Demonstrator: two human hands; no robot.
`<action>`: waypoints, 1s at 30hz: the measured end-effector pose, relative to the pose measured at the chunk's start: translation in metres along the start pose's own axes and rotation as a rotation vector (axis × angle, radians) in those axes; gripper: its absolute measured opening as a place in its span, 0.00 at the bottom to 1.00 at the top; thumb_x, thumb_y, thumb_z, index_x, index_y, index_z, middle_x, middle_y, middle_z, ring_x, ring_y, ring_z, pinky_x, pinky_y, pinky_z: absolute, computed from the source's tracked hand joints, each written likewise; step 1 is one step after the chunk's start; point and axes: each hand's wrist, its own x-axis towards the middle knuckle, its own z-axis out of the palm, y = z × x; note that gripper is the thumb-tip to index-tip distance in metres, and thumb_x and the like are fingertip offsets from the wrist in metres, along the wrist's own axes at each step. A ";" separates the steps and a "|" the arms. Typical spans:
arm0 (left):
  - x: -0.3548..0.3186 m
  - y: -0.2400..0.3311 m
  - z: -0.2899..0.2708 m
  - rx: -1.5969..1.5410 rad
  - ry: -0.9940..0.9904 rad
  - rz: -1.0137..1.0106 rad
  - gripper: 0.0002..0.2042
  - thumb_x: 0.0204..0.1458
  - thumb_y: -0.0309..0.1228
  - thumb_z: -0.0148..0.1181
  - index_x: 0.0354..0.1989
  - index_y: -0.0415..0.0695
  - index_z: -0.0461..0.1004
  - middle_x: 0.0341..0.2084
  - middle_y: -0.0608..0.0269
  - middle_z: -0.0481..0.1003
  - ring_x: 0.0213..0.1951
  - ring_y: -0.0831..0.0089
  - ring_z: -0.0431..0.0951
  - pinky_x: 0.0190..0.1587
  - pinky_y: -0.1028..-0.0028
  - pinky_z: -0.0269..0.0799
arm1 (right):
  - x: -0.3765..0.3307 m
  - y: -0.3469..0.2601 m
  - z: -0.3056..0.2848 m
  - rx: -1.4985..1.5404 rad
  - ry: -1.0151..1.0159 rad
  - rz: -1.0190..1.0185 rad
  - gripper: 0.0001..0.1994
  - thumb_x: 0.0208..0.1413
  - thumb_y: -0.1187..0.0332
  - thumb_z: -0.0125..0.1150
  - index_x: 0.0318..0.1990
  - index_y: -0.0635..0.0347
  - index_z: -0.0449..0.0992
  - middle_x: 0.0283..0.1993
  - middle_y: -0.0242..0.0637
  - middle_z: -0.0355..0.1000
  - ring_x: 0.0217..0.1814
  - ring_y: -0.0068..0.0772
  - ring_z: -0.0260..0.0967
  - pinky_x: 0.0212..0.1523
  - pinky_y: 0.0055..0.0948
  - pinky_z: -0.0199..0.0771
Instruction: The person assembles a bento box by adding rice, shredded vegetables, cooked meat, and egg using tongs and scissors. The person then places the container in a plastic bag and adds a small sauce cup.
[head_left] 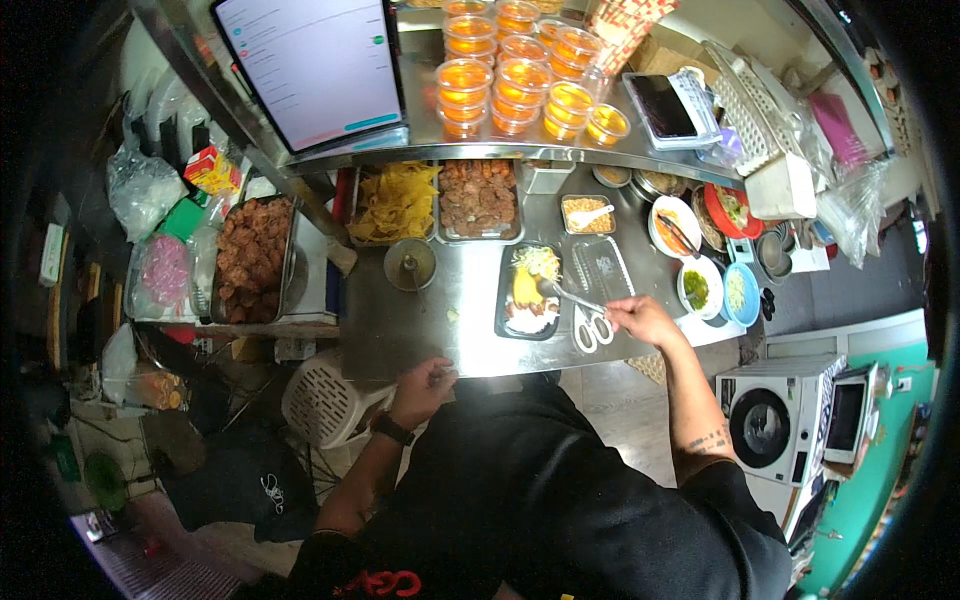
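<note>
My right hand (641,319) is closed around the handle of a metal spoon (575,297). The spoon's bowl is over a black takeaway tray (503,305) of white rice, yellow pieces, browned food and pale shreds. Just below that hand lie scissors (592,334) with white handles, beside a clear plastic lid (603,268). At the near edge of the steel counter (400,345), my left hand (425,390) has its fingers curled together; whatever they may hold is too small to make out.
Behind the tray stand pans of yellow slices (395,203) and browned meat (478,205). Bowls of chopped greens (697,287) and pale shreds (739,293) are at the right. Stacked orange sauce cups (524,82) and a tablet (320,70) occupy the shelf above. Fried meat (252,260) fills a left-hand tray.
</note>
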 end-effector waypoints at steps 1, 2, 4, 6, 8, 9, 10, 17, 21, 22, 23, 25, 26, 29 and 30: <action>0.006 -0.002 0.007 0.062 -0.028 0.035 0.17 0.60 0.37 0.66 0.52 0.41 0.76 0.33 0.64 0.79 0.31 0.77 0.76 0.35 0.71 0.74 | -0.008 0.020 0.003 0.045 0.001 -0.003 0.16 0.62 0.61 0.66 0.53 0.58 0.83 0.29 0.27 0.80 0.32 0.16 0.71 0.37 0.23 0.72; 0.014 0.000 0.016 0.125 -0.059 0.071 0.16 0.60 0.36 0.65 0.53 0.40 0.75 0.34 0.63 0.78 0.33 0.76 0.77 0.36 0.70 0.75 | -0.011 0.045 0.009 0.091 0.005 -0.004 0.15 0.62 0.61 0.66 0.52 0.58 0.83 0.29 0.27 0.80 0.32 0.16 0.71 0.37 0.24 0.72; 0.035 -0.007 0.036 0.169 -0.048 0.131 0.16 0.58 0.35 0.66 0.51 0.41 0.76 0.36 0.62 0.78 0.34 0.72 0.78 0.38 0.68 0.76 | -0.018 0.060 0.016 0.114 0.016 0.018 0.15 0.61 0.61 0.67 0.51 0.58 0.83 0.29 0.27 0.80 0.32 0.16 0.71 0.36 0.24 0.72; 0.063 -0.014 0.056 0.136 0.022 0.187 0.16 0.53 0.36 0.69 0.47 0.43 0.78 0.36 0.59 0.80 0.33 0.66 0.80 0.39 0.66 0.76 | -0.028 0.043 0.031 0.072 0.048 0.073 0.15 0.61 0.62 0.67 0.51 0.60 0.83 0.29 0.27 0.80 0.32 0.15 0.70 0.36 0.23 0.72; 0.088 -0.002 0.070 0.243 0.054 0.226 0.16 0.51 0.35 0.70 0.46 0.44 0.78 0.37 0.59 0.79 0.36 0.61 0.80 0.41 0.64 0.76 | -0.035 0.051 0.046 -0.032 0.151 0.015 0.17 0.60 0.57 0.67 0.51 0.54 0.84 0.32 0.36 0.82 0.35 0.29 0.78 0.39 0.31 0.75; 0.099 0.004 0.075 0.296 0.069 0.245 0.16 0.51 0.34 0.70 0.46 0.45 0.78 0.37 0.58 0.79 0.37 0.59 0.80 0.42 0.63 0.76 | -0.040 0.048 0.054 -0.111 0.219 -0.016 0.17 0.60 0.55 0.67 0.51 0.52 0.84 0.33 0.38 0.82 0.36 0.34 0.79 0.40 0.33 0.76; 0.109 0.009 0.080 0.327 0.067 0.275 0.17 0.52 0.35 0.70 0.48 0.44 0.77 0.38 0.58 0.79 0.35 0.62 0.80 0.40 0.64 0.76 | -0.043 0.045 0.062 -0.191 0.285 -0.047 0.18 0.59 0.53 0.66 0.51 0.50 0.84 0.35 0.40 0.82 0.38 0.40 0.81 0.41 0.36 0.77; 0.158 -0.021 0.106 0.389 0.058 0.314 0.19 0.52 0.34 0.68 0.53 0.47 0.77 0.40 0.54 0.79 0.31 0.60 0.81 0.36 0.64 0.77 | -0.065 0.018 0.083 -0.471 0.409 -0.074 0.18 0.59 0.51 0.64 0.50 0.48 0.83 0.38 0.43 0.81 0.41 0.51 0.80 0.43 0.46 0.79; 0.150 0.005 0.110 0.332 0.132 0.331 0.14 0.54 0.31 0.67 0.49 0.46 0.78 0.40 0.53 0.77 0.35 0.58 0.80 0.40 0.63 0.76 | -0.073 0.026 0.089 -0.426 0.433 -0.055 0.18 0.59 0.50 0.64 0.51 0.48 0.83 0.38 0.43 0.81 0.41 0.51 0.79 0.44 0.46 0.79; 0.147 0.017 0.110 0.316 0.165 0.353 0.13 0.54 0.30 0.66 0.48 0.45 0.78 0.40 0.53 0.76 0.37 0.58 0.80 0.41 0.62 0.76 | -0.074 0.026 0.089 -0.422 0.428 -0.051 0.18 0.59 0.50 0.64 0.51 0.48 0.83 0.38 0.43 0.81 0.42 0.50 0.79 0.44 0.46 0.78; 0.148 0.023 0.109 0.358 0.129 0.390 0.12 0.55 0.29 0.66 0.47 0.45 0.78 0.40 0.54 0.76 0.38 0.57 0.79 0.41 0.62 0.76 | -0.074 0.025 0.089 -0.419 0.423 -0.050 0.18 0.59 0.50 0.64 0.51 0.48 0.83 0.38 0.44 0.81 0.42 0.50 0.79 0.44 0.46 0.78; 0.151 0.032 0.106 0.442 0.058 0.462 0.11 0.55 0.28 0.65 0.46 0.44 0.78 0.40 0.54 0.75 0.41 0.55 0.78 0.43 0.62 0.75 | -0.073 0.022 0.088 -0.415 0.413 -0.045 0.18 0.59 0.50 0.64 0.51 0.47 0.83 0.38 0.44 0.81 0.42 0.50 0.79 0.44 0.46 0.78; 0.154 0.031 0.105 0.459 0.031 0.460 0.11 0.55 0.27 0.64 0.46 0.44 0.78 0.40 0.53 0.74 0.41 0.55 0.78 0.43 0.61 0.75 | -0.071 0.020 0.087 -0.415 0.408 -0.044 0.18 0.59 0.50 0.64 0.51 0.47 0.83 0.38 0.45 0.81 0.42 0.51 0.79 0.44 0.46 0.78; 0.155 0.029 0.100 0.495 -0.009 0.443 0.10 0.55 0.27 0.65 0.46 0.43 0.77 0.40 0.53 0.74 0.41 0.54 0.78 0.43 0.61 0.75 | -0.072 0.021 0.082 -0.330 0.385 0.010 0.18 0.59 0.51 0.65 0.52 0.47 0.83 0.37 0.46 0.81 0.41 0.51 0.79 0.44 0.45 0.78; 0.150 0.030 0.096 0.495 0.006 0.430 0.10 0.55 0.27 0.65 0.45 0.43 0.77 0.40 0.53 0.75 0.41 0.54 0.79 0.43 0.61 0.76 | -0.073 0.023 0.081 -0.287 0.376 0.038 0.18 0.58 0.51 0.65 0.52 0.47 0.83 0.37 0.47 0.80 0.41 0.51 0.79 0.44 0.45 0.77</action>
